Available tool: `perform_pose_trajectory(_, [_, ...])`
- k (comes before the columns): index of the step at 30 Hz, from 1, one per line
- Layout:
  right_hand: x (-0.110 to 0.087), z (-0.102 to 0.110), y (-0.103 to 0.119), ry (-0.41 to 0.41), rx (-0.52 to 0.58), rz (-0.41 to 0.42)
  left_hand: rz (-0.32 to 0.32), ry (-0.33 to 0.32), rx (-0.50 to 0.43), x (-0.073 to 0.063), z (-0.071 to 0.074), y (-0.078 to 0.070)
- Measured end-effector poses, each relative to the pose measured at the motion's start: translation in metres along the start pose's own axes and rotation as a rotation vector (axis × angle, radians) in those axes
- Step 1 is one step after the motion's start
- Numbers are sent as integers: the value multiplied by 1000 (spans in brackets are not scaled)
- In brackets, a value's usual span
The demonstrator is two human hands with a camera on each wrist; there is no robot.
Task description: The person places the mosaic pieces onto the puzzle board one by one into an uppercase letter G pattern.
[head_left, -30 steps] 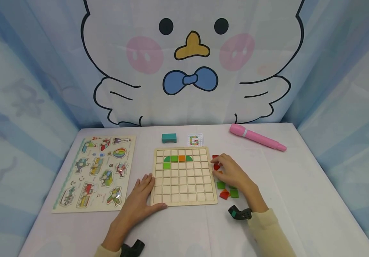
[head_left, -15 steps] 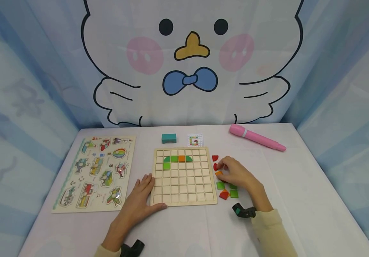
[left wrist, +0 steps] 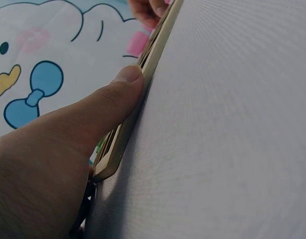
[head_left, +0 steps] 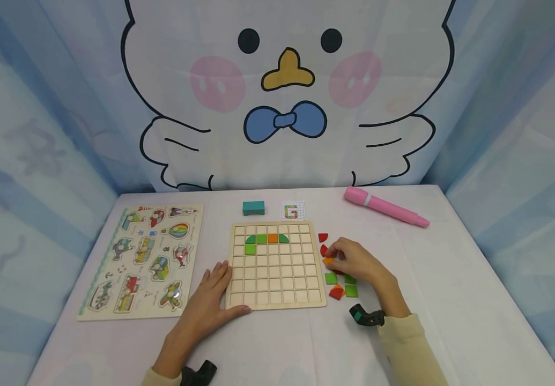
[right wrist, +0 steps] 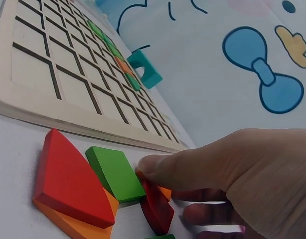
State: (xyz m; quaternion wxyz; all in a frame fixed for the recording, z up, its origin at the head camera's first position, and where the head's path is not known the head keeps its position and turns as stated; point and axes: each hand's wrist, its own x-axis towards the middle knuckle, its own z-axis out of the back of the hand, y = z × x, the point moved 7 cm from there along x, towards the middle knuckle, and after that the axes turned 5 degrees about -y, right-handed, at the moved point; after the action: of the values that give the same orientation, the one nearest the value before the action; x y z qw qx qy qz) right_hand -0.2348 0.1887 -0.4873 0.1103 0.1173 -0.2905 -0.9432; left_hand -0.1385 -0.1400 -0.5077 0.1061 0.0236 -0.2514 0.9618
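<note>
My left hand lies with spread, straight fingers along the left edge of a wooden grid board. Its thumb presses against the board's near edge. Green and orange tiles, including an orange square, fill several cells in the upper rows. Right of the board, my right hand bends over loose tiles. In the right wrist view, its thumb touches the tip of a tilted red quarter-circle tile, apparently pinched; its index fingertip is hidden. Beside it lie an orange tile and a green square.
A picture puzzle board lies at left. Behind the grid board are a teal arch block and a small pattern card. A pink pen-shaped object lies back right. More red tiles sit near the right hand.
My right hand has drawn slightly right and down over the tiles, uncovering red ones beside the board. It has barely moved in the last half second. The left hand stays put.
</note>
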Motion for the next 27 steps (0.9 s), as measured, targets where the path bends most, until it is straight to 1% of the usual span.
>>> perform_pose_trajectory(7, [2,-1,-1,9,-3,-8,4,0,-1,0,0,0])
perform_pose_trajectory(14, [2,-2,1,17,10,-21,1,-15,-1,-1,2,-1])
perform_pose_trajectory(21, [2,-4,0,35,-6,-22,2,0,4,0,0,0])
perform_pose_trajectory(27, [1,-2,1,19,-11,-8,7,6,3,0,-1,0])
